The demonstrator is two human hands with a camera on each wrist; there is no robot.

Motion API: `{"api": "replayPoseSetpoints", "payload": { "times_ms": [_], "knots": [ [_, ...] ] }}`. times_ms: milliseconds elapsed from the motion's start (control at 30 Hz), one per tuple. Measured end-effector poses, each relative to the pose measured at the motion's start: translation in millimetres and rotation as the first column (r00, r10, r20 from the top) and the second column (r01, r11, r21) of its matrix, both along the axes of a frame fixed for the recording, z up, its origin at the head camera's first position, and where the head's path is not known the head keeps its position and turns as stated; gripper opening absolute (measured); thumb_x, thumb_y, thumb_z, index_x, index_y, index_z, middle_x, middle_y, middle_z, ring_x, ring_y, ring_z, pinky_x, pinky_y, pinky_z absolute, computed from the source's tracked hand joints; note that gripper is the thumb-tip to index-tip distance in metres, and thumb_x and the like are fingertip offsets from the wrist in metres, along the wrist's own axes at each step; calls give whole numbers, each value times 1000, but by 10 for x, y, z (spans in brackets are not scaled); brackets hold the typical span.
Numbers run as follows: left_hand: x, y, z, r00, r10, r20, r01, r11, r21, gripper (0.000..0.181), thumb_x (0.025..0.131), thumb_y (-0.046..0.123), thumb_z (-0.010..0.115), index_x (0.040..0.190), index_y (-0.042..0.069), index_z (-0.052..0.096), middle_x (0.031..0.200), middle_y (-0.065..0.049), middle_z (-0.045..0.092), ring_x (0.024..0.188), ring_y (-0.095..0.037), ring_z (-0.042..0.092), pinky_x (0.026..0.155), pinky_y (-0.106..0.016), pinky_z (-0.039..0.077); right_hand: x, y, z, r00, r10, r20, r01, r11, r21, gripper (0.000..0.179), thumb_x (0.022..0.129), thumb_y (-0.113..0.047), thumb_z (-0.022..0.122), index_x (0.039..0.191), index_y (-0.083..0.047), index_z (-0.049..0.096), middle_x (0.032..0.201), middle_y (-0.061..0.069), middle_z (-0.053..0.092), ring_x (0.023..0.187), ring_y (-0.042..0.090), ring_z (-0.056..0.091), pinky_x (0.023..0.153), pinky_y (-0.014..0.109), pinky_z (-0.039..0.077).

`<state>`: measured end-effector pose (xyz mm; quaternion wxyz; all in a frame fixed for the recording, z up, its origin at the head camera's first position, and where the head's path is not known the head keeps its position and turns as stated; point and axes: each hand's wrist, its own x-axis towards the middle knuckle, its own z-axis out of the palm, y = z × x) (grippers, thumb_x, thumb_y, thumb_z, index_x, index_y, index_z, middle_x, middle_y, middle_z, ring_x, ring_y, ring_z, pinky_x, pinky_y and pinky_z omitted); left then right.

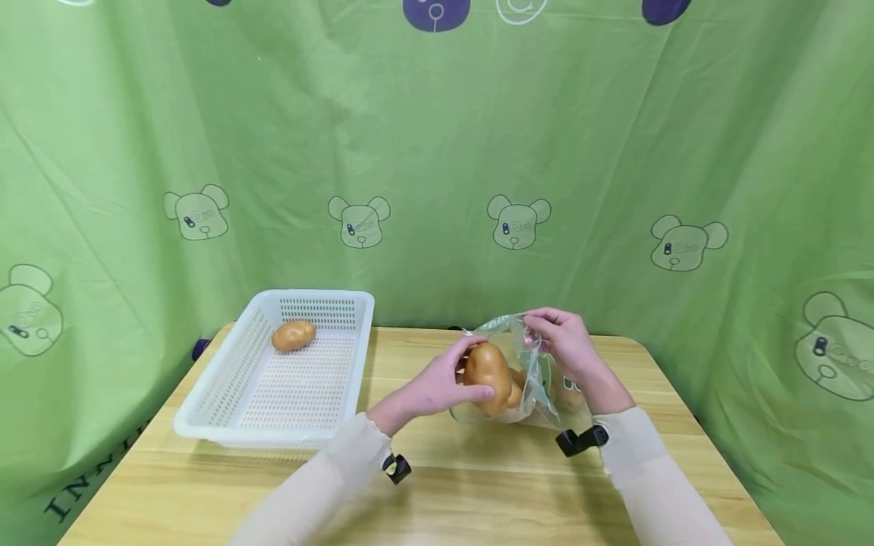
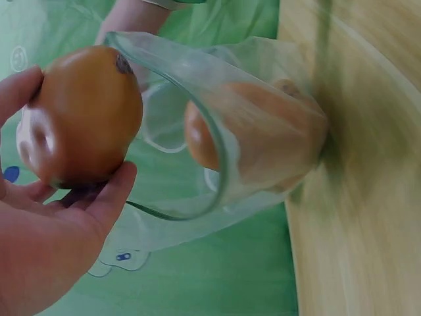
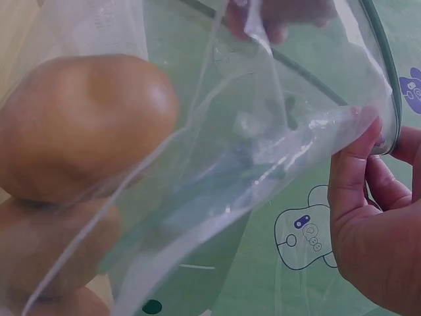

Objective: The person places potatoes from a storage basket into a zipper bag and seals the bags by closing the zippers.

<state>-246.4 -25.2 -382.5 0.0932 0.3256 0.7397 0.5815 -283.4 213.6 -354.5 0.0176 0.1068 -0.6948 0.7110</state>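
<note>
A brown potato [image 1: 488, 375] is gripped between the thumb and fingers of my left hand [image 1: 437, 385]. In the left wrist view this potato [image 2: 85, 118] is at the open mouth of a clear plastic bag [image 2: 171, 72] with a green edge. My right hand [image 1: 570, 345] pinches the bag's rim between thumb and fingers, as the right wrist view shows with the hand [image 3: 378, 224] at the bag's edge. Through the plastic, several potatoes [image 3: 85, 125] show stacked together inside, low in the bag.
To the left on the wooden table [image 1: 437, 493] stands a white perforated basket [image 1: 273, 436]. One loose potato [image 1: 293, 336] lies in it near the far left corner. A green curtain [image 1: 437, 136] with bear prints hangs right behind the table's back edge.
</note>
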Motion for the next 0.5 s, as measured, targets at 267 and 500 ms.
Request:
{"api": "replayPoseSetpoints", "payload": {
  "times_ms": [267,500],
  "knots": [
    [-47,65,-120,975,128,-181,-148,984,-102,80,79,29,77,144,10,34,131,-6,52,112,-16,53,94,-28,45,-9,-23,27,1000,-1,14,1,1000,-10,14,92,-8,61,85,-15,71,69,0,62,60,10,59,56,21,50],
    [-72,126,-201,962,130,-242,-166,977,-136,81,80,31,76,145,7,34,135,-11,49,112,-15,53,93,-25,44,-25,-39,37,1000,9,18,-9,1000,-17,16,92,-7,60,85,-16,72,69,-1,62,60,10,59,56,21,51]
  ]
}}
